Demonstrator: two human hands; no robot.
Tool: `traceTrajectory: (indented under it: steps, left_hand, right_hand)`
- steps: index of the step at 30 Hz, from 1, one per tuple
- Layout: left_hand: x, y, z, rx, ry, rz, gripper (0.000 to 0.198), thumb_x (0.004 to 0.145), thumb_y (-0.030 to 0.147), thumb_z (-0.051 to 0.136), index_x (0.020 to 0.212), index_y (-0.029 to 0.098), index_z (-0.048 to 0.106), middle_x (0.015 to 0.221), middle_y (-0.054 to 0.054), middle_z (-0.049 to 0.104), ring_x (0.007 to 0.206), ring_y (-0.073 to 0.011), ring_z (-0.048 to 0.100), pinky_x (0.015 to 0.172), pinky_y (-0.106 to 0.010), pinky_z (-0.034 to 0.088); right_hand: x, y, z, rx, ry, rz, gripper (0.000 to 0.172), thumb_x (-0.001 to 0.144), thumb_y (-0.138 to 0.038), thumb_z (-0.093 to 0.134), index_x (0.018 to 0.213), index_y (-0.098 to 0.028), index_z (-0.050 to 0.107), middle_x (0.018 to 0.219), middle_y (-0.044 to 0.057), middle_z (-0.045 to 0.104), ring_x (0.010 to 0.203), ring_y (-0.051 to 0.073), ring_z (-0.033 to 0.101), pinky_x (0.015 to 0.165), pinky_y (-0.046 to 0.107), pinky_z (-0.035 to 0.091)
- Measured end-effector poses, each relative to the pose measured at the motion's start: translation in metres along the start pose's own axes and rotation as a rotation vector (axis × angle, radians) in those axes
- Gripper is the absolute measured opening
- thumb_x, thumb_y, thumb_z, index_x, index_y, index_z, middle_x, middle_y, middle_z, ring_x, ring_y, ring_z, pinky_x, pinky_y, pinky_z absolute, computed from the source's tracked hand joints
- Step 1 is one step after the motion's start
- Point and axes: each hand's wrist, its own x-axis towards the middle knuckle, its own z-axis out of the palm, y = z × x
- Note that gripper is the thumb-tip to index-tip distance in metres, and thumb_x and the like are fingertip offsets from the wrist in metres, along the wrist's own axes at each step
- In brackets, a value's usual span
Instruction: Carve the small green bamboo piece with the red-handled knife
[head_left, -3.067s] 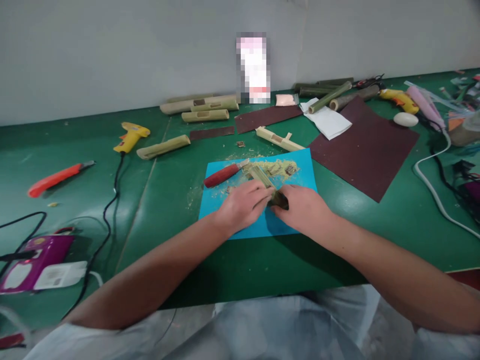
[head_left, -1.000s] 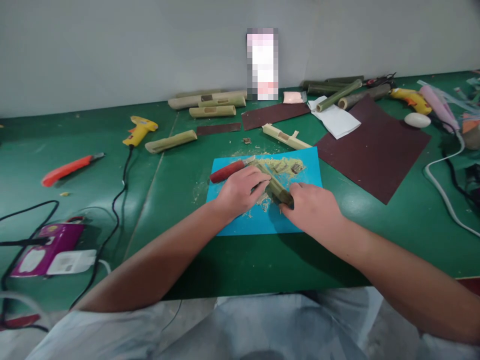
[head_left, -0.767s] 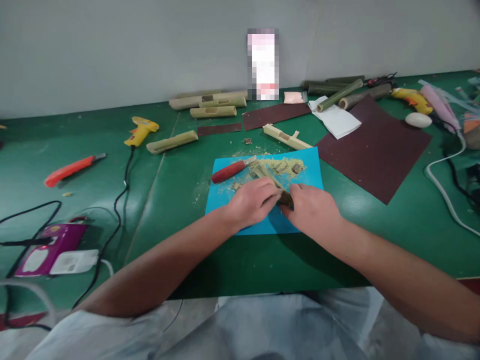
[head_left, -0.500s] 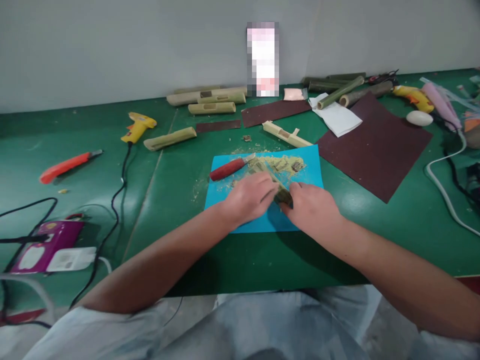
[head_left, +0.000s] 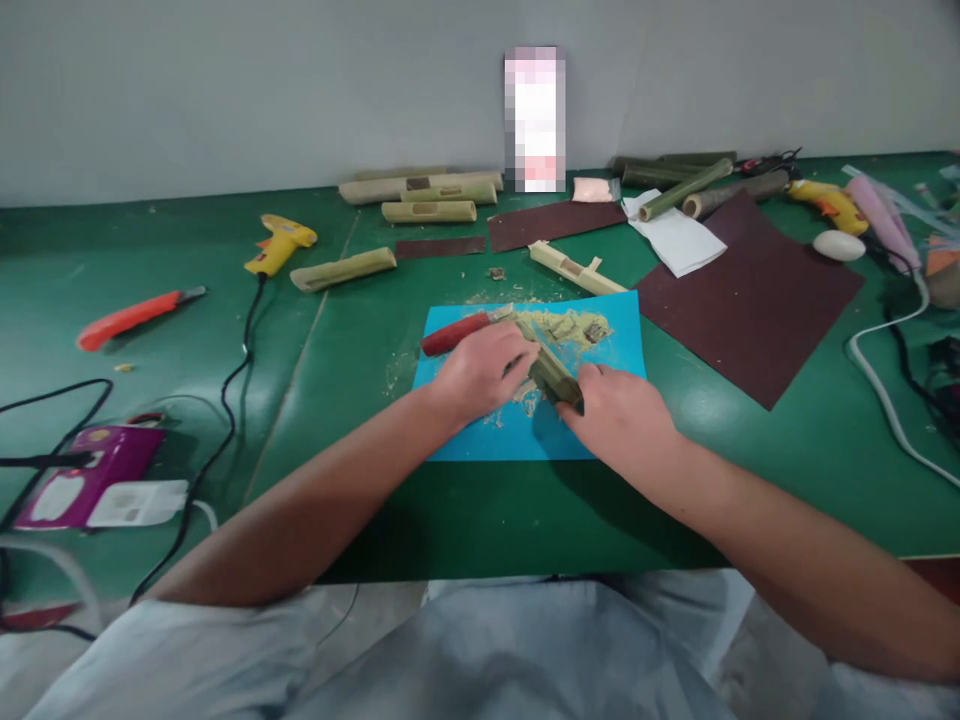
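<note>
My right hand is closed round the near end of a short bamboo piece, which lies slanted over a blue sheet. The fingers of my left hand are bent against the bamboo toward its far end, hiding part of it; what sits under those fingertips is unclear. Beside my left hand a red-handled knife rests on the sheet, its blade pointing right. Pale shavings are heaped behind the bamboo, and more are scattered below it.
Cut bamboo tubes lie at the back, and a notched one sits behind the sheet. To the left are a yellow glue gun, an orange cutter and a purple box with cables. Brown sandpaper spreads at right.
My left hand has slid left along the bamboo toward its far end, uncovering more of its middle. My right hand keeps its grip. The view has shifted slightly.
</note>
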Motion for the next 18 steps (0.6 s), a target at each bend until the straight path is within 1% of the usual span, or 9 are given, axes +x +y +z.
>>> traceTrajectory:
  steps: [1,3,5,9,10,13,14,17,18]
  left_hand:
    - [0.0002,0.0002,0.0001,0.008,0.007,0.001,0.030,0.105,0.026,0.047,0.084,0.016,0.067,0.079,-0.007,0.067,0.078,-0.0198,0.064,0.071,-0.035,0.053]
    - [0.0006,0.0016,0.0003,-0.005,-0.032,0.032,0.031,0.105,0.026,0.046,0.085,0.017,0.067,0.080,-0.006,0.067,0.077,-0.0193,0.064,0.070,-0.034,0.053]
    - [0.0010,0.0018,0.0003,-0.016,-0.062,0.049,0.032,0.105,0.026,0.045,0.082,0.017,0.066,0.078,-0.005,0.066,0.074,-0.0176,0.062,0.068,-0.032,0.052]
    - [0.0017,-0.0022,-0.0003,0.035,0.077,-0.047,0.033,0.104,0.025,0.047,0.077,0.018,0.063,0.074,-0.005,0.064,0.074,-0.0186,0.061,0.071,-0.034,0.052]
    - [0.0015,-0.0026,-0.0001,0.032,0.065,-0.035,0.033,0.104,0.025,0.046,0.077,0.018,0.064,0.074,-0.005,0.064,0.074,-0.0189,0.061,0.070,-0.035,0.052]
    - [0.0007,-0.0019,0.0003,-0.017,-0.043,0.066,0.032,0.105,0.026,0.045,0.083,0.017,0.067,0.078,-0.006,0.066,0.074,-0.0181,0.062,0.067,-0.032,0.051]
    - [0.0006,-0.0017,0.0001,-0.021,-0.037,0.068,0.033,0.105,0.027,0.045,0.082,0.017,0.066,0.077,-0.006,0.066,0.073,-0.0177,0.062,0.067,-0.031,0.051]
    - [-0.0003,-0.0005,-0.0011,0.026,0.079,-0.040,0.032,0.104,0.026,0.048,0.078,0.017,0.064,0.073,-0.005,0.064,0.072,-0.0181,0.061,0.071,-0.033,0.051]
    - [-0.0007,0.0002,-0.0014,0.033,0.067,-0.041,0.033,0.105,0.026,0.047,0.076,0.018,0.063,0.072,-0.005,0.063,0.071,-0.0179,0.060,0.070,-0.033,0.050]
  right_hand:
    - [0.0002,0.0000,-0.0001,-0.001,0.002,-0.002,0.024,0.099,-0.034,0.056,0.108,-0.014,0.066,0.103,0.016,0.074,0.093,0.029,0.073,0.065,0.033,0.046]
    - [0.0003,-0.0002,-0.0003,-0.022,-0.007,-0.004,0.023,0.099,-0.031,0.054,0.108,-0.014,0.066,0.102,0.016,0.074,0.093,0.029,0.073,0.064,0.033,0.046]
    - [0.0003,-0.0005,-0.0004,-0.035,-0.015,-0.007,0.023,0.100,-0.031,0.053,0.108,-0.013,0.066,0.101,0.017,0.074,0.092,0.029,0.073,0.064,0.033,0.045]
    - [-0.0002,-0.0015,-0.0003,-0.024,0.004,-0.008,0.025,0.099,-0.035,0.055,0.108,-0.014,0.065,0.101,0.016,0.074,0.091,0.028,0.073,0.063,0.032,0.044]
    - [-0.0005,-0.0018,-0.0004,-0.033,0.005,-0.011,0.025,0.100,-0.034,0.054,0.108,-0.014,0.065,0.101,0.016,0.074,0.091,0.028,0.073,0.063,0.032,0.044]
    - [-0.0012,-0.0021,-0.0007,-0.059,0.000,-0.017,0.023,0.101,-0.031,0.051,0.108,-0.014,0.065,0.102,0.016,0.074,0.092,0.027,0.073,0.064,0.032,0.044]
    - [-0.0013,-0.0020,-0.0007,-0.056,0.001,-0.018,0.023,0.101,-0.032,0.051,0.108,-0.014,0.065,0.101,0.015,0.074,0.092,0.026,0.073,0.064,0.032,0.044]
    - [-0.0015,-0.0017,-0.0009,-0.046,0.009,-0.023,0.024,0.101,-0.034,0.054,0.108,-0.014,0.065,0.100,0.015,0.074,0.091,0.026,0.073,0.064,0.031,0.045]
    - [-0.0016,-0.0018,-0.0011,-0.050,0.005,-0.029,0.024,0.101,-0.034,0.053,0.108,-0.014,0.065,0.100,0.015,0.074,0.091,0.026,0.073,0.064,0.031,0.045]
